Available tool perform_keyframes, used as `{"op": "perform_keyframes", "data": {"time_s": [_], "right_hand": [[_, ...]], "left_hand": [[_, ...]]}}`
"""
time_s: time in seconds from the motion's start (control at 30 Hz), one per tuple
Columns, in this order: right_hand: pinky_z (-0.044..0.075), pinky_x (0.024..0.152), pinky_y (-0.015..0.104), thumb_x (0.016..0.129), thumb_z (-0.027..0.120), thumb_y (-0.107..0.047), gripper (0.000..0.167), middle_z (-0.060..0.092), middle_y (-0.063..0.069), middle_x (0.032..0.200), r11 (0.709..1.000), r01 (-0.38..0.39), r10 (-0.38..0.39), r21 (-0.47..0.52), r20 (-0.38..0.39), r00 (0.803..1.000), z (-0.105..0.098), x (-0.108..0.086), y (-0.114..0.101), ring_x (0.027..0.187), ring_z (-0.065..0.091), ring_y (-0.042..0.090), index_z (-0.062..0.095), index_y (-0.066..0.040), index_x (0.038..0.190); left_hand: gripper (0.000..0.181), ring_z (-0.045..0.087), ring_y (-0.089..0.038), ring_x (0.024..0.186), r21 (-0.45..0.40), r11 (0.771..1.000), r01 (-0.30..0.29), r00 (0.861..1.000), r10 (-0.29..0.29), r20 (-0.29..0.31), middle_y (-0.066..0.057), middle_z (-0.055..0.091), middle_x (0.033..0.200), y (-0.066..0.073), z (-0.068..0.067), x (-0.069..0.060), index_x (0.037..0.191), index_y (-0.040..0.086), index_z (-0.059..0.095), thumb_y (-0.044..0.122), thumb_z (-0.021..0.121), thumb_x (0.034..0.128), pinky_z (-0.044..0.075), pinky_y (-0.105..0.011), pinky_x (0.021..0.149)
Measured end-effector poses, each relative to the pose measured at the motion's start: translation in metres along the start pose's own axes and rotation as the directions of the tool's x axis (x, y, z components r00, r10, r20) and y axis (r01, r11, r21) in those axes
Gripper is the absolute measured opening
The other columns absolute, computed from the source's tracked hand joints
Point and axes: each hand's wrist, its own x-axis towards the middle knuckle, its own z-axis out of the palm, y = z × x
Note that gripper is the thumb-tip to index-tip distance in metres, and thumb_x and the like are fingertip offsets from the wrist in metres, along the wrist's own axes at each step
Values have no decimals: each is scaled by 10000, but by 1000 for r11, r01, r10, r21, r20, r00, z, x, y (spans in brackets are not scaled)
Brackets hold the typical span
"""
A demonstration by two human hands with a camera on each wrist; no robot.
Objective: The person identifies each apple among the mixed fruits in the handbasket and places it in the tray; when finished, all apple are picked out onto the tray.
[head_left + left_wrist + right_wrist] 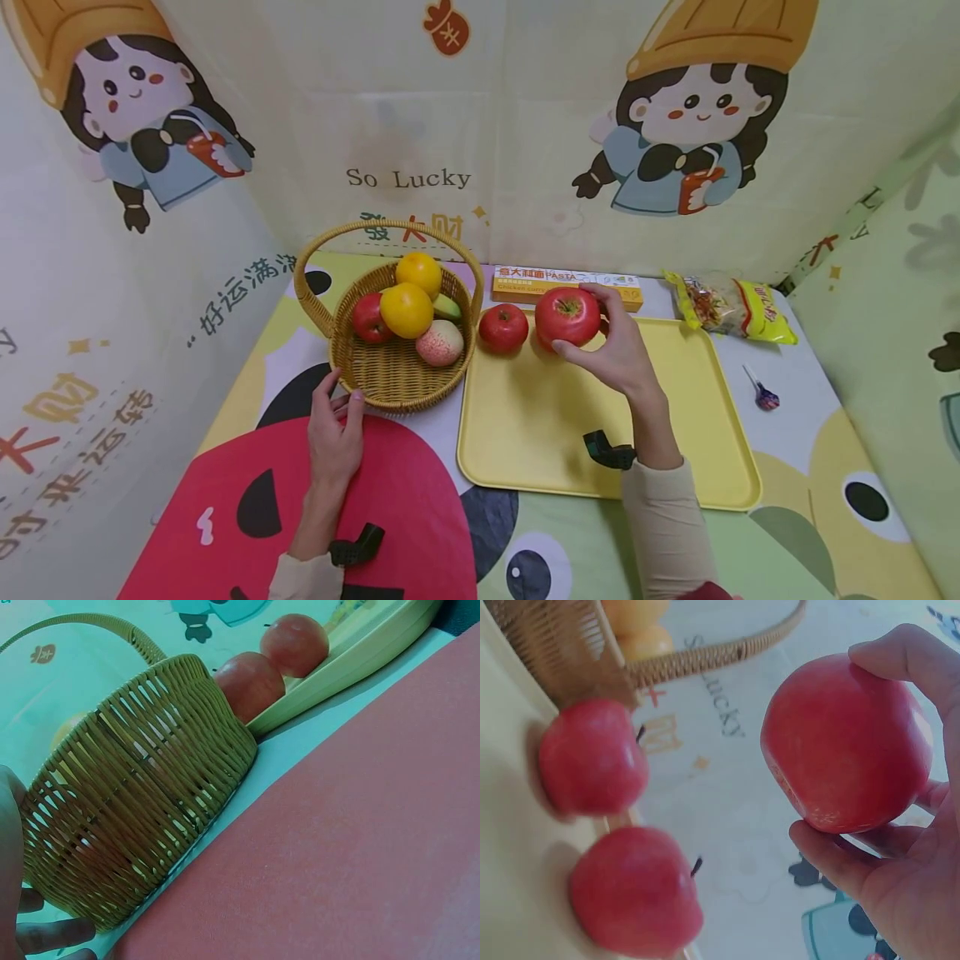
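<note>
printed sheets wall the cartoon-patterned counter; the right hand grips an apple above the yellow tray, the left hand, loosely relaxed, by the basket.

A wicker basket is flanked at the left by the left hand, its fingers held by the base. Beyond, two red apples are carried by a yellowish tray.

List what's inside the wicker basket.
The basket holds two yellow-orange fruits, one red fruit, a pink-speckled round item and something green, partly covered. Whatever lies beneath this pile is hidden.
</note>
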Motion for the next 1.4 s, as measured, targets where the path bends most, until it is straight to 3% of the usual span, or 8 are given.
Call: {"op": "perform_keyframes", "data": {"time_s": [0.37,0.67,1.13,1.4], "right_hand": [[480,1042,561,771,829,-200,852,497,116,1405,997,-71,73,25,-61,995,-8,5,25,1293,467,259,348,-97,1466],[483,1036,567,792,817,-220,874,472,108,1478,993,-121,121,6,-99,988,-16,10,48,1331,459,279,358,-189,1535],[475,1052,565,839,796,-333,864,436,142,1513,953,-301,293,-30,-151,944,-33,7,80,1340,446,334,316,-189,1542],[433,1088,586,826,808,-336,919,395,186,1536,925,-377,369,-47,-126,921,-35,6,100,1388,402,382,273,-125,1543]], "left_hand": [[518,662,-261,1102,-4,1000,-6,1000,6,4,-167,536,1414,-1,0,1,1501,94,411,247,547,1025,397,17,849],[521,664,-259,1097,-6,1000,-5,1000,5,1,-170,544,1405,-1,0,1,1498,96,417,257,554,1022,399,19,842],[520,660,-237,1105,-5,1000,0,1000,0,9,-134,549,1399,0,0,0,1502,132,417,275,557,1022,400,17,842],[519,659,-240,1105,-9,1000,-4,1000,4,3,-122,545,1408,1,0,1,1501,134,422,271,560,1020,404,11,845]]}}
